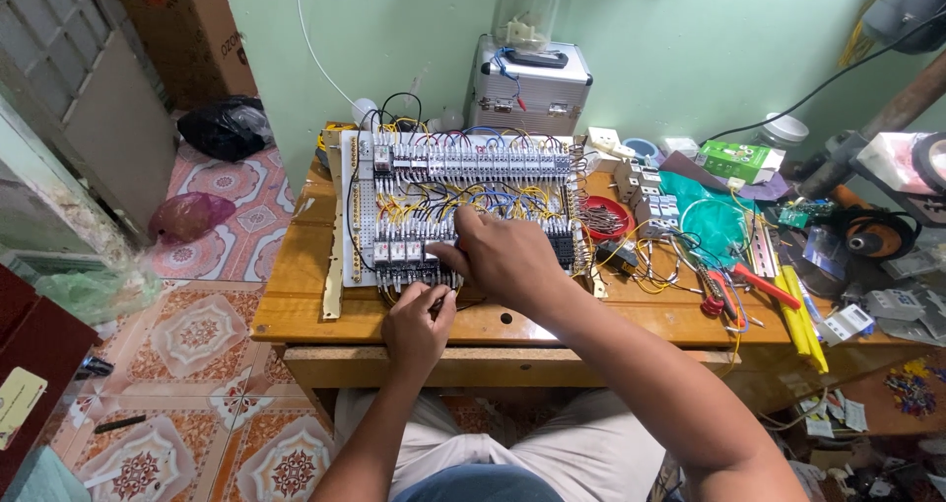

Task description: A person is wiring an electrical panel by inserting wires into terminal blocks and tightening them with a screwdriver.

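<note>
My wired control panel (463, 206) lies flat on the wooden table (296, 305), mostly wired. At its near edge, my left hand (417, 327) pinches something small I cannot identify; my right hand (503, 258) grips the lower relay row (414, 253). Right of the panel lie loose wires (655, 266) and red-handled pliers (759, 283).

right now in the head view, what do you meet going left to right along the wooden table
wired control panel with the left hand and right hand on it → red bowl → teal cloth → red-handled pliers → yellow strips
</note>
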